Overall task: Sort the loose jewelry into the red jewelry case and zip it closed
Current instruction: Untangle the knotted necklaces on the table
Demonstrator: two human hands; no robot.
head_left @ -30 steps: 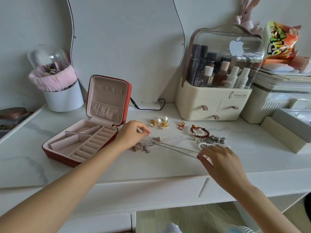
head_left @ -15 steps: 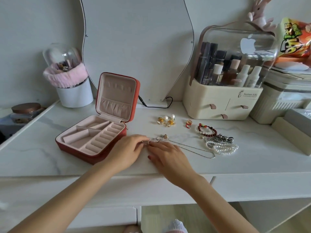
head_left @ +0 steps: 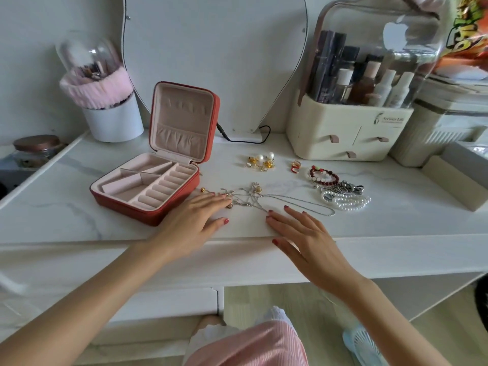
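Observation:
The red jewelry case lies open on the white desk, lid upright, its pink compartments bare. Right of it a tangle of thin silver chain necklaces lies flat. My left hand rests palm down, fingers spread, its fingertips touching the tangle's left end. My right hand hovers flat near the desk's front edge, fingertips just short of the chains, holding nothing. Farther back lie gold pearl earrings, a small red and gold ring, a red bead bracelet and a pearl bracelet. A tiny gold bead sits by the case.
A cream cosmetics organizer with a clear dome stands at the back right. A white brush cup with a pink band stands back left. A curved mirror leans behind the case, its black cable on the desk. A beige box sits at the right.
Both hands have flattened and drawn apart: the right hand has slid back toward the front edge, off the chains. The necklaces now lie bunched between the hands.

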